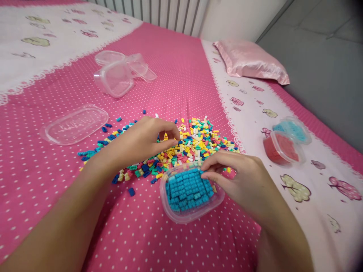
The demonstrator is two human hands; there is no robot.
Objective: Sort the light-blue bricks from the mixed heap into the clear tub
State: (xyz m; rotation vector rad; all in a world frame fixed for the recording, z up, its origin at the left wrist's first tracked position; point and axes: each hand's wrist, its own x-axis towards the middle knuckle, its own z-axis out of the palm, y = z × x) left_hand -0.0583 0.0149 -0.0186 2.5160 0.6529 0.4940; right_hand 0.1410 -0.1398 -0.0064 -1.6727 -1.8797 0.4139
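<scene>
A loose pile of small toy building bricks [195, 141] in yellow, white, green, pink and blue is spread over the bed. My left hand [147, 136] is over the pile, fingers curled and thumb near the fingertips; what they hold, if anything, is too small to make out. Closer to me is a clear plastic container [185, 219] with blue bricks [188, 189] packed in tidy rows. My right hand [232, 172] reaches over its right rim, thumb and forefinger pinched at the blue bricks. Whatever lies between those fingertips is hidden.
A clear lid [76, 124] lies left of the pile. Further back are empty clear containers and lids [116, 77]. On the right stand a container of red bricks [280, 147] and one of light blue bricks [292, 130]. A pink pillow [251, 60] rests near the wall.
</scene>
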